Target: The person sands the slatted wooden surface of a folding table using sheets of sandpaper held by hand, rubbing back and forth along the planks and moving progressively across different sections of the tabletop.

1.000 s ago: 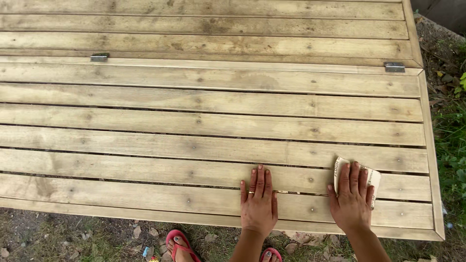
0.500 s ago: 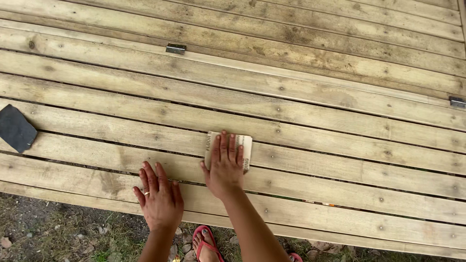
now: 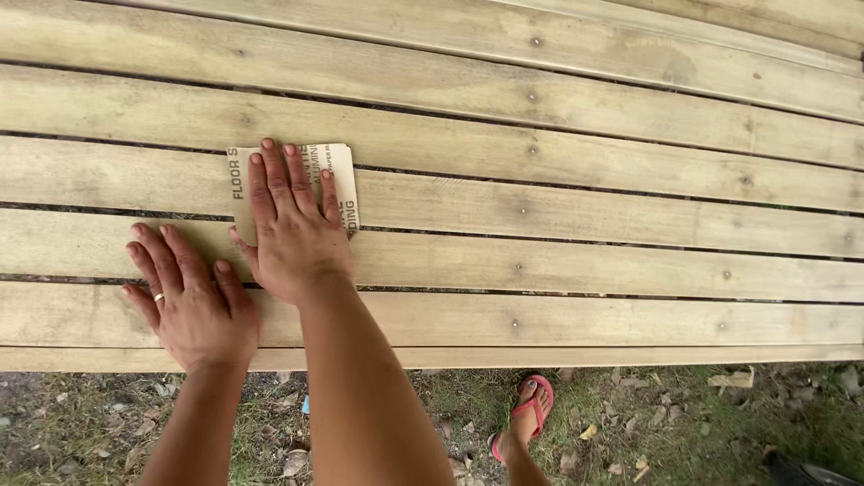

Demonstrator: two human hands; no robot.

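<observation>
**Flat palm on sandpaper, other hand braced**

The right hand [image 3: 292, 229] lies flat, fingers nearly together, pinning a pale rectangular sheet of sandpaper [image 3: 335, 180] to the weathered wooden slatted panel [image 3: 585, 225], likely so pressure spreads evenly. The sheet shows beyond and either side of the fingertips; its near part is hidden under the palm. The left hand [image 3: 189, 301], fingers spread, presses bare planks just beside, seemingly for support. A pink flip-flop [image 3: 526, 414] is partly cut off.

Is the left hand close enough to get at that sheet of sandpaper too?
Probably yes: the left hand lies flat on the planks just beside the sandpaper, nothing between them, though the right hand covers most of it.
</observation>
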